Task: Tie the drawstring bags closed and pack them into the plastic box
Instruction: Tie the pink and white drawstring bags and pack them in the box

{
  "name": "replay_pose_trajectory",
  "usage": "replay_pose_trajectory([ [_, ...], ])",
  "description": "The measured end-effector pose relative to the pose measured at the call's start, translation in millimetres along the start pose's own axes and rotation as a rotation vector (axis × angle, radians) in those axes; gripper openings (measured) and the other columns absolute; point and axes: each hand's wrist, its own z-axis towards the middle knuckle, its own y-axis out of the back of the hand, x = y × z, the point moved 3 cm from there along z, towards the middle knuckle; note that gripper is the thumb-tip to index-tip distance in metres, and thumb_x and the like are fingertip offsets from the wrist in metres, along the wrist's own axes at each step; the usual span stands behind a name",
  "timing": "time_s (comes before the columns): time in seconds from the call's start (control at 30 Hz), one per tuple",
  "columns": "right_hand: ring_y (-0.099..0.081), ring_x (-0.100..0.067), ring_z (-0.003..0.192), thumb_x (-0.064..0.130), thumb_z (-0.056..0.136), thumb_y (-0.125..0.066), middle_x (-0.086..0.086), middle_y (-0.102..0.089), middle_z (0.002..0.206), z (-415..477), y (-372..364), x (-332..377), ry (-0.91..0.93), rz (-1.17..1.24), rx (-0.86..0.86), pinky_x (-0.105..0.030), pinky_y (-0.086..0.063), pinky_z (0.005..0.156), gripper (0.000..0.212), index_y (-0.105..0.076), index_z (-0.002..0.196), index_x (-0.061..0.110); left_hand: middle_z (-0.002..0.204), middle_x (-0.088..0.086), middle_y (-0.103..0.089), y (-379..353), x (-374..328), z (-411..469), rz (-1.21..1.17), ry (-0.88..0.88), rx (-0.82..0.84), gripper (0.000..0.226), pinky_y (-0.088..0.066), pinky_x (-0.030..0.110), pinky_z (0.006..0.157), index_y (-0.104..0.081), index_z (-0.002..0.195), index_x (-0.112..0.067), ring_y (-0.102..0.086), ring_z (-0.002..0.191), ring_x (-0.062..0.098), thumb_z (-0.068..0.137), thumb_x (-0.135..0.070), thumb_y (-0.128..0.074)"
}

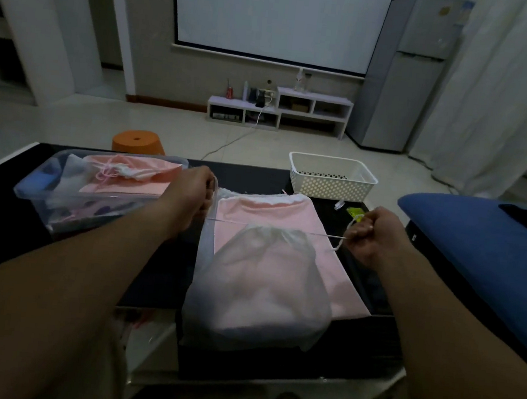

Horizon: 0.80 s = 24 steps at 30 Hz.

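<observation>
A translucent white drawstring bag (260, 283) lies on a flat pink bag (326, 235) in the middle of the dark table (163, 273). Its mouth is gathered shut. The white drawstring (330, 236) runs taut out of both sides of the mouth. My left hand (191, 191) grips the left end of the cord, and my right hand (371, 231) grips the right end, the two pulled wide apart. A clear plastic box (93, 201) stands at the left of the table. It holds a tied pink bag (134, 179) and other cloth bags.
A white perforated basket (331, 177) stands at the table's far right edge. A small yellow-green item (355, 213) lies near it. A blue cushion (477, 254) borders the table on the right, and an orange stool (138, 142) stands on the floor behind.
</observation>
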Motion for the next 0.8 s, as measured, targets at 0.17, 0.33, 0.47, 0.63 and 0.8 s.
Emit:
replay_pose_trajectory([
  [0.17, -0.027, -0.014, 0.045, 0.005, 0.092, -0.037, 0.000, -0.030, 0.053, -15.4, -8.9, -3.9, 0.114, -0.243, 0.027, -0.023, -0.034, 0.051, 0.029, -0.036, 0.066, 0.017, 0.084, 0.001, -0.057, -4.3, 10.1, -0.6, 0.539, -0.187, -0.052, 0.023, -0.045, 0.031, 0.068, -0.062, 0.083, -0.014, -0.055, 0.077, 0.018, 0.100, -0.005, -0.050],
  [0.33, -0.067, -0.024, 0.088, 0.013, 0.092, -0.061, -0.011, -0.073, 0.090, -20.4, -56.6, -14.5, 0.349, -0.690, 0.207, -0.035, -0.054, 0.080, 0.014, -0.073, 0.087, 0.008, 0.087, 0.012, -0.075, -40.0, -7.7, -3.3, 0.071, -0.163, 0.235, 0.020, -0.034, 0.025, 0.049, -0.062, 0.092, -0.004, -0.041, 0.049, 0.013, 0.104, -0.014, -0.050],
  [0.47, -0.069, -0.009, 0.100, 0.026, 0.096, -0.065, 0.004, -0.078, 0.103, -15.4, -101.2, -24.3, 0.483, -0.876, 0.356, -0.031, -0.045, 0.080, 0.017, -0.081, 0.100, 0.019, 0.116, 0.013, -0.073, -71.2, -15.5, 1.5, 0.014, -0.128, 0.467, 0.028, -0.038, 0.022, 0.053, -0.065, 0.107, -0.010, -0.043, 0.056, 0.009, 0.110, -0.029, -0.044],
  [0.63, -0.074, -0.014, 0.097, 0.027, 0.101, -0.062, -0.003, -0.079, 0.099, -2.5, -114.6, -34.0, 0.435, -0.812, 0.433, -0.026, -0.053, 0.080, 0.020, -0.078, 0.109, 0.019, 0.095, 0.014, -0.067, -78.0, -15.3, 19.0, -0.208, -0.019, 0.503, 0.030, -0.027, 0.028, 0.055, -0.059, 0.110, -0.007, -0.037, 0.056, 0.014, 0.110, -0.029, -0.039],
  [0.8, -0.072, -0.024, 0.098, 0.048, 0.104, -0.052, -0.006, -0.077, 0.102, 18.5, -96.8, -53.3, 0.258, -0.934, 0.220, -0.038, -0.052, 0.081, 0.038, -0.074, 0.109, 0.017, 0.068, 0.000, -0.049, -78.5, -8.4, 36.1, -0.310, 0.126, 0.430, 0.029, -0.021, 0.028, 0.056, -0.054, 0.085, -0.018, -0.030, 0.052, 0.012, 0.109, -0.025, -0.038],
])
